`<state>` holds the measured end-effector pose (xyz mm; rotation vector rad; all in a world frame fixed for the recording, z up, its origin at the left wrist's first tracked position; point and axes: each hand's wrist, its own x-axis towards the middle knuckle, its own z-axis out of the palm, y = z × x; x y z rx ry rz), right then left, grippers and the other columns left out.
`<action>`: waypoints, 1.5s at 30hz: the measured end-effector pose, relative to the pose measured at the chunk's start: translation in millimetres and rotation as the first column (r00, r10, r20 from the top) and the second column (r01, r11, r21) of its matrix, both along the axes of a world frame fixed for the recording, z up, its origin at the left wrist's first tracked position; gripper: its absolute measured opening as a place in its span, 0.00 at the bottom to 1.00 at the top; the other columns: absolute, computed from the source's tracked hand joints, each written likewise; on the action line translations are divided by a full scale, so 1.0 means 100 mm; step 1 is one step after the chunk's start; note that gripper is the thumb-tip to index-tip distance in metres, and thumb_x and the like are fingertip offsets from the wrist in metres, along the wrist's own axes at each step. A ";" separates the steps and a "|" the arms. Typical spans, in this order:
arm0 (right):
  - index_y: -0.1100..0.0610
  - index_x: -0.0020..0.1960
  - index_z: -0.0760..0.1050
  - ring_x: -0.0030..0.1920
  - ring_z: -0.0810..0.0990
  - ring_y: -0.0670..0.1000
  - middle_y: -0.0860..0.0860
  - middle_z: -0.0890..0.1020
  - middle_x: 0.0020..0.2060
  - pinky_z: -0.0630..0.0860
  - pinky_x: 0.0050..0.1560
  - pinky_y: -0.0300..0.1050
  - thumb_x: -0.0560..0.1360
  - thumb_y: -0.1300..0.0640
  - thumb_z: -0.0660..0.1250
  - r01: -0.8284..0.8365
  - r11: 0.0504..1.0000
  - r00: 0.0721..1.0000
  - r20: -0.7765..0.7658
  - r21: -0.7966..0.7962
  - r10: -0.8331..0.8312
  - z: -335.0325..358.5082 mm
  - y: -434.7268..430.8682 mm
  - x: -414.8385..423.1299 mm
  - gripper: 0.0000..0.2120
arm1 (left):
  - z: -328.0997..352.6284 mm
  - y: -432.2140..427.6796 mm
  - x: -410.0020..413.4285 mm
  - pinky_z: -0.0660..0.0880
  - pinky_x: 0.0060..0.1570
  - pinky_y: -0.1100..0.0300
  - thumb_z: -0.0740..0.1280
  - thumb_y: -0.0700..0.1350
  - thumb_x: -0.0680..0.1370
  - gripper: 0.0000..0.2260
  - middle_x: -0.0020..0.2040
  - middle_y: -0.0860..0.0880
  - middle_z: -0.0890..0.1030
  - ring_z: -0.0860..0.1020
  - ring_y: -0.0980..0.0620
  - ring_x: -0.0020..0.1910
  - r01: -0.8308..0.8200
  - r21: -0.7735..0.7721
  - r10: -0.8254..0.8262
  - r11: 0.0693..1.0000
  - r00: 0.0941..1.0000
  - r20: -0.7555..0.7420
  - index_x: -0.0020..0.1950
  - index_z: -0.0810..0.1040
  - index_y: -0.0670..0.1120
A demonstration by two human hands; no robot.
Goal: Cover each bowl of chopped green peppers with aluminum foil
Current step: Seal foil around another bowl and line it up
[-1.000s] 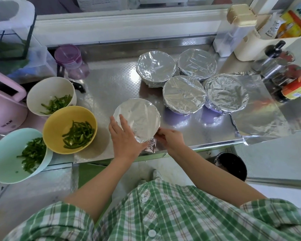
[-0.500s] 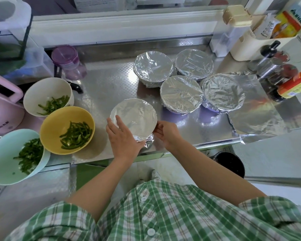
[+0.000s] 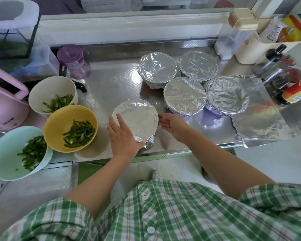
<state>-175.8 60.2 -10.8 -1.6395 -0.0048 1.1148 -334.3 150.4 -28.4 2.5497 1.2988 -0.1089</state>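
My left hand point(image 3: 123, 136) lies flat on the front bowl point(image 3: 137, 117), fingers straight, pressing the foil at about its 8 o'clock and gripping nothing. My right hand point(image 3: 174, 126) is also relaxed, its straight fingertips touching the same rim at 3 o'clock. That bowl sits near the front edge of the counter point(image 3: 111, 84). Its foil top is smooth and taut, and a crumpled tuck shows underneath at 6 o'clock.

I count five bowls foiled. One is the front bowl, which I judge all but finished. The other four wrapped bowls point(image 3: 184, 95) are clustered from 12 to 2 o'clock of it.

Three bowls are left, all open with peppers point(image 3: 78, 133) showing. The yellow bowl point(image 3: 59, 122) is at 9 o'clock, just beside my left hand. The white bowl point(image 3: 59, 86) is at 10 o'clock and the mint bowl point(image 3: 5, 153) at 8 o'clock, touching the yellow one.

A loose foil sheet point(image 3: 261, 119) lies flat at 3 o'clock, partly under the rightmost wrapped bowl. I'd guess it goes on the next bowl. I see no roll, so I can't tell whether there's foil for all three.
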 end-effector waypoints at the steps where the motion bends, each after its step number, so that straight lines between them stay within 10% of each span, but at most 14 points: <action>1: 0.61 0.61 0.77 0.50 0.80 0.48 0.54 0.83 0.52 0.74 0.53 0.38 0.80 0.65 0.54 0.020 1.000 1.000 0.012 -0.023 -0.019 -0.02 -0.01 0.03 0.16 | 0.00 0.00 0.00 0.49 0.77 0.46 0.74 0.69 0.64 0.63 0.77 0.30 0.47 0.50 0.34 0.77 0.001 -0.004 -0.001 1.000 1.000 0.000 0.79 0.41 0.36; 7: 0.63 0.60 0.77 0.46 0.81 0.50 0.54 0.83 0.45 0.79 0.49 0.38 0.79 0.68 0.52 0.112 0.990 0.989 -0.104 0.083 -0.103 -0.01 0.01 -0.09 0.17 | 0.00 0.00 0.01 0.52 0.77 0.46 0.75 0.68 0.64 0.63 0.78 0.31 0.47 0.50 0.34 0.77 -0.012 -0.003 0.012 1.000 1.000 0.010 0.79 0.42 0.36; 12: 0.63 0.56 0.74 0.42 0.82 0.52 0.57 0.81 0.43 0.79 0.46 0.41 0.80 0.67 0.57 0.547 0.836 0.827 -0.187 0.050 -0.530 -0.18 -0.04 -0.19 0.08 | 0.01 -0.03 0.05 0.51 0.77 0.46 0.75 0.68 0.64 0.63 0.78 0.31 0.48 0.50 0.34 0.77 -0.021 -0.003 0.021 1.000 1.000 0.011 0.78 0.41 0.35; 15: 0.67 0.47 0.76 0.29 0.79 0.49 0.57 0.81 0.34 0.75 0.27 0.37 0.77 0.71 0.53 0.443 0.897 0.867 -0.249 -0.011 -0.431 -0.22 -0.03 -0.42 0.13 | 0.00 -0.05 0.05 0.51 0.77 0.46 0.74 0.69 0.64 0.63 0.78 0.31 0.47 0.50 0.34 0.78 -0.029 0.006 0.029 1.000 0.999 0.026 0.79 0.41 0.36; 24: 0.55 0.40 0.74 0.32 0.74 0.45 0.48 0.77 0.31 0.71 0.32 0.33 0.80 0.66 0.57 0.153 0.984 0.988 0.017 0.094 -0.155 -0.13 -0.06 -0.32 0.14 | -0.08 -0.12 -0.05 0.59 0.74 0.43 0.61 0.81 0.61 0.63 0.76 0.34 0.53 0.55 0.35 0.75 -0.055 -0.123 0.079 0.991 0.978 0.194 0.79 0.45 0.40; 30: 0.56 0.59 0.75 0.43 0.74 0.47 0.52 0.77 0.46 0.70 0.43 0.38 0.81 0.61 0.58 0.035 0.999 0.986 0.162 0.036 -0.041 -0.20 0.04 -0.21 0.10 | -0.14 -0.16 -0.24 0.70 0.64 0.41 0.62 0.76 0.64 0.51 0.68 0.39 0.63 0.63 0.42 0.67 -0.154 -0.239 0.249 0.959 0.860 0.445 0.72 0.58 0.39; 35: 0.56 0.59 0.74 0.40 0.72 0.47 0.51 0.76 0.42 0.68 0.42 0.39 0.80 0.63 0.57 0.013 0.999 0.988 0.152 0.034 -0.018 -0.23 0.09 -0.20 0.12 | -0.18 0.06 -0.18 0.50 0.77 0.48 0.72 0.75 0.58 0.65 0.79 0.45 0.35 0.44 0.41 0.80 0.059 -0.330 0.075 0.942 0.922 0.380 0.79 0.39 0.46; 45: 0.57 0.65 0.74 0.41 0.76 0.48 0.53 0.81 0.50 0.73 0.42 0.40 0.75 0.68 0.56 0.040 0.998 0.974 0.223 0.043 -0.049 -0.26 -0.09 -0.28 0.21 | -0.20 -0.01 -0.15 0.44 0.77 0.45 0.73 0.73 0.61 0.66 0.78 0.36 0.35 0.37 0.38 0.78 0.061 -0.207 -0.013 0.976 0.973 0.230 0.79 0.37 0.40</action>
